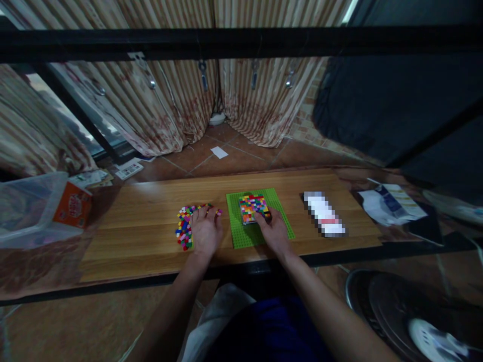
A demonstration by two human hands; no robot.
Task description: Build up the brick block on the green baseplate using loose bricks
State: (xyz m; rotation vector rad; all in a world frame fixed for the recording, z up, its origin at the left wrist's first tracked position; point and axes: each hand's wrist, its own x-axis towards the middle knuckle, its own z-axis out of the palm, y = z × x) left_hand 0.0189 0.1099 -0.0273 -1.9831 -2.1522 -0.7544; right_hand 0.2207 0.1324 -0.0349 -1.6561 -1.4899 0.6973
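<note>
A green baseplate [277, 213] lies on the wooden table, bearing a square block of many-coloured small bricks [252, 206]. My right hand [273, 232] rests on the plate, its fingers touching the block's near right corner. Left of the plate sits a loose pile of small coloured bricks [184, 226]. My left hand [206, 231] lies palm down over the right part of that pile, fingers curled onto the bricks; whether it holds one is hidden.
The wooden table [132, 236] ends in a dark front edge. A blurred white object [324, 214] lies right of the plate, papers [388, 203] farther right. A clear plastic bin [26, 206] with an orange box [71, 206] stands at left. A fan [411, 317] sits on the floor.
</note>
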